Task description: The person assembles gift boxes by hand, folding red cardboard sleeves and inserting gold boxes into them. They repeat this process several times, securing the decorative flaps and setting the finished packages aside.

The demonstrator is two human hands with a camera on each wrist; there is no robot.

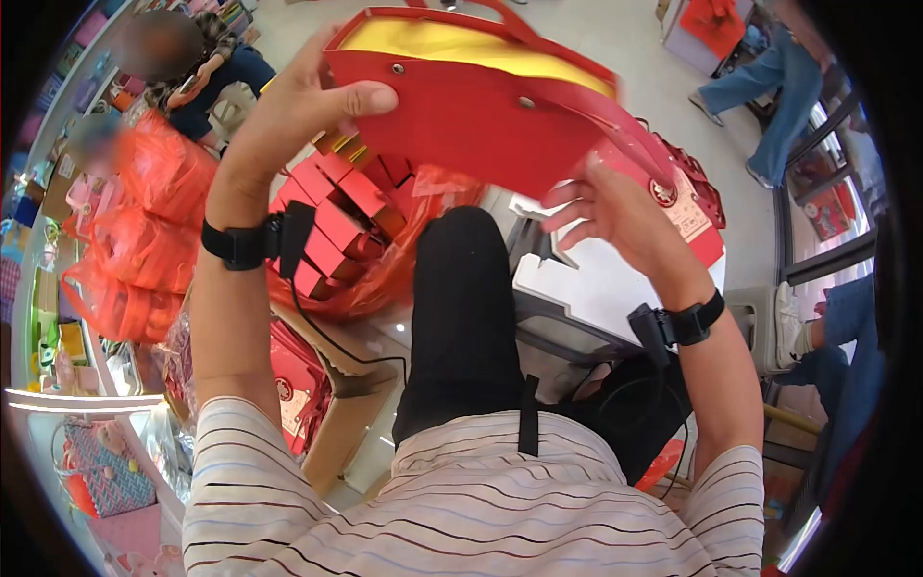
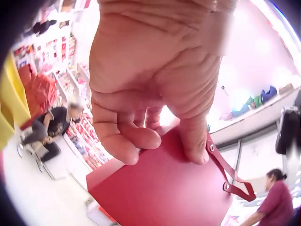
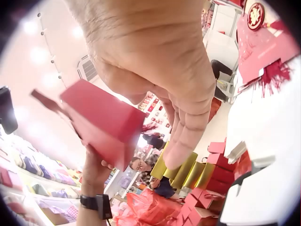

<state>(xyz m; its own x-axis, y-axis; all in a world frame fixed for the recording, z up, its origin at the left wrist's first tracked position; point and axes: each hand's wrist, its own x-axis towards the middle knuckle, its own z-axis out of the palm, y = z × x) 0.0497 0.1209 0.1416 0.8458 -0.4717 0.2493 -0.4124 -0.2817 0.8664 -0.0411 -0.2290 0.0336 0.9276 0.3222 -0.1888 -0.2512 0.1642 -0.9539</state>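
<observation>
A red gift bag (image 1: 481,115) with a yellow inside, metal rivets and red strap handles is held up in front of me, tilted. My left hand (image 1: 288,120) grips it at its left end, thumb on the front face and fingers behind. In the left wrist view the thumb and fingers close over the edge of the red bag (image 2: 164,188). My right hand (image 1: 625,216) is at the bag's lower right corner, fingers loosely spread and holding nothing. The right wrist view shows a gap between the right hand (image 3: 155,70) and the bag (image 3: 106,117).
Small red boxes (image 1: 332,226) fill an orange-red plastic bag below. More red plastic bags (image 1: 144,240) are piled at left. Flat printed red bags (image 1: 687,197) lie on a white surface (image 1: 586,279) at right. An open carton (image 1: 361,394) stands by my leg. Other people are around.
</observation>
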